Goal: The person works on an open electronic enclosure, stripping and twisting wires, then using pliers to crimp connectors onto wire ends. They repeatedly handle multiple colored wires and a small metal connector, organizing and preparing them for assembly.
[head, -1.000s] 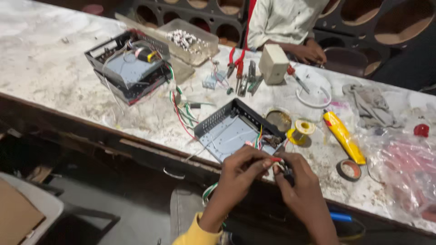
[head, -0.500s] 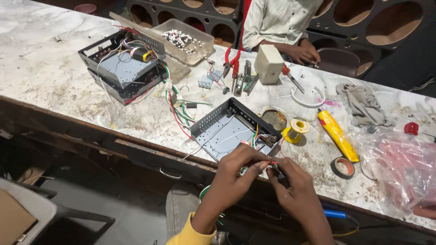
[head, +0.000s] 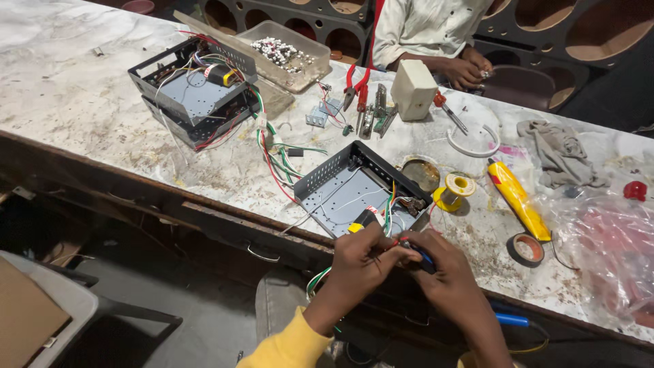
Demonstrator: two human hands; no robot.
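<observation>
both hands have edged closer together at the bench edge, left hand (head: 364,262) pinching thin wires (head: 390,247) and right hand (head: 443,272) gripping a small dark tool (head: 417,253) just before the open metal case (head: 354,194), wiring unfinished, loose leads trailing.

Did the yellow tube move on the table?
No. The yellow tube lies in the same spot between the solder spool and the tape roll; only the camera shifted.
</observation>
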